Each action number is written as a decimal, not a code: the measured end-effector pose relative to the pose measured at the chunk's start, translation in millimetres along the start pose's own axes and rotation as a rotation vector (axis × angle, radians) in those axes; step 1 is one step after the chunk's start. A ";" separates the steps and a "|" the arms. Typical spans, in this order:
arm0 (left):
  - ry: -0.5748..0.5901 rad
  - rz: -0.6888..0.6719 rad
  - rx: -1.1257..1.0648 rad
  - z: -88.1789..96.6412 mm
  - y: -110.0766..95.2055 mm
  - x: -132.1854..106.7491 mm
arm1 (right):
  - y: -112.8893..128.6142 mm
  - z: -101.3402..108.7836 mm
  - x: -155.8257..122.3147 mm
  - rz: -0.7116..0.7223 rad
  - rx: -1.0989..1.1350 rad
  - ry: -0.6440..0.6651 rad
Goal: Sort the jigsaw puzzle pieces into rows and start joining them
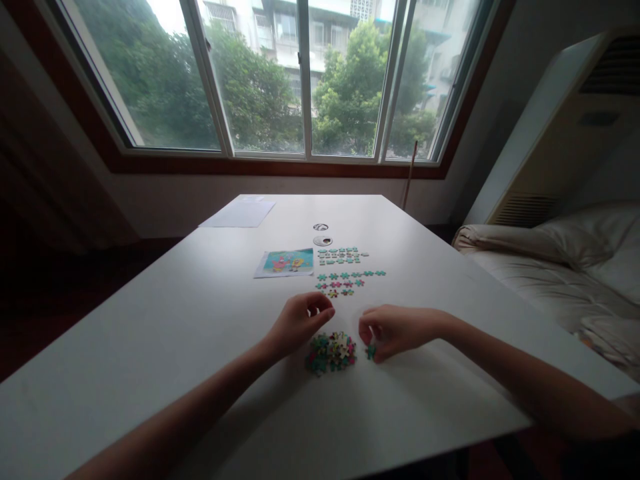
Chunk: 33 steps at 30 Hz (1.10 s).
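- Loose puzzle pile (334, 352): on the white table (430, 407), nearest the person; this is the landmark. Pieces overlap, mostly teal, with some pink, yellow and pale ones.
- Single teal piece (371, 352): just right of the pile, apart from it.
- Right hand (395, 331): right of the pile, thumb and finger about that teal piece. Can't tell whether it's pinched or lying on the table.
- Left hand (303, 320): over the pile's far left side, fingers loosely curled, no piece visible in it. Can't tell if one is hidden.
- Sorted rows (342, 272): beyond the pile, pieces spaced apart in two blocks.
- Picture sheet (287, 263): beyond the pile and to its left, pink and yellow cartoon figures on teal.
- Handling, my take: pinch each piece by opposite edges, lift straight up, keep wrists off the pile. Set down flat with a gap to neighbours; colour check against the sheet looks worthwhile.
- Farther beyond the pile: two round items (323, 241), white paper (240, 212) off to the left, then the window (265, 87).
- Writing: no brand or label legible; any print on the paper or round items is too small to read.
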State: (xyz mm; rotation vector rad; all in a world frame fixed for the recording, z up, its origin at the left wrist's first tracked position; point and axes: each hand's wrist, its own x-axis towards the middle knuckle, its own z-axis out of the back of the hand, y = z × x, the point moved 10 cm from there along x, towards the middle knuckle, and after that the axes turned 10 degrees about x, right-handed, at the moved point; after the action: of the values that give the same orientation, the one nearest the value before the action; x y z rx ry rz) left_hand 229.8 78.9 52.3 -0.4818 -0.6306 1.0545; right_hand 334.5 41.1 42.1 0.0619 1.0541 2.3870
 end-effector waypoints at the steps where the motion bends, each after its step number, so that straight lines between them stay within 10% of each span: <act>1: 0.005 -0.006 0.008 -1.2 -2.0 -1.2 | -1.7 -0.3 -0.7 0.006 0.041 0.007; 21: 0.094 -0.092 -0.077 -12.5 -26.5 -8.4 | -0.7 25.8 6.1 0.121 0.295 -0.435; 33: -0.055 0.138 -0.363 -6.9 5.2 1.5 | -29.9 40.5 -1.3 0.003 0.437 -0.730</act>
State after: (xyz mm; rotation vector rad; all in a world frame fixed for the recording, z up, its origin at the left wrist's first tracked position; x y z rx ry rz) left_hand 231.7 82.0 44.3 -0.8234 -0.8526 1.0896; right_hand 358.9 84.6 49.6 0.9991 1.1509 1.8294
